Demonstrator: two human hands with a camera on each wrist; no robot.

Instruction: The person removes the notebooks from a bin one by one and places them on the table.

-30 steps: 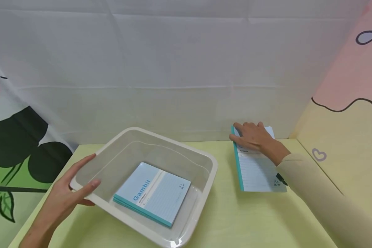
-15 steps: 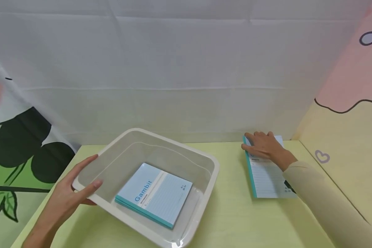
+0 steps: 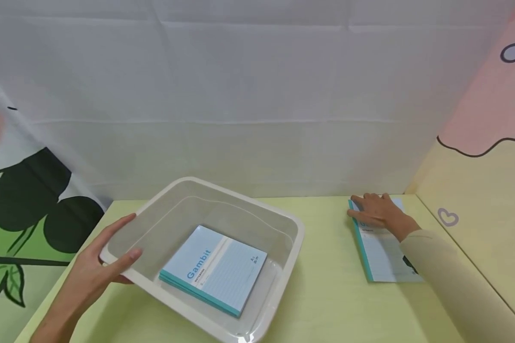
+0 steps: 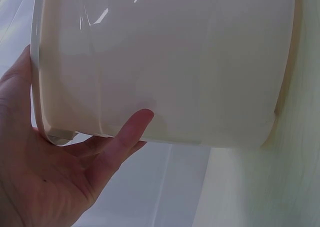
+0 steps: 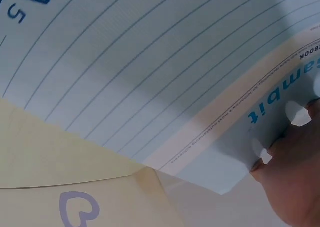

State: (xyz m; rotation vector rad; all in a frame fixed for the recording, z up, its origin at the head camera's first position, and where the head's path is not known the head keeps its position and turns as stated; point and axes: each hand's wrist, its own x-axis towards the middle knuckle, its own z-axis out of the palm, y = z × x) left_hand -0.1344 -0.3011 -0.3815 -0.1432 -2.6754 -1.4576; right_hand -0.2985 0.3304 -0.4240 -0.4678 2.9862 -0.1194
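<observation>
A pale grey plastic basin is tilted at the left-centre of the head view. My left hand grips its left corner by the rim, the thumb reaching over the inside. Inside the basin lie stacked light-blue "Gambit" notebooks with teal spines. My right hand holds another such notebook by its upper end at the right. In the right wrist view, the fingers curl at that notebook's edge. Whether it rests flat on the table cannot be told. The left wrist view shows the basin wall close up.
The pale yellow-green table ends at a white cloth backdrop. A cream and pink printed side panel borders it on the right. On the left is a panel with dark leaf shapes.
My right hand and its notebook have moved rightward and toward me, lower in the head view. The left hand and basin have stayed nearly in place.
</observation>
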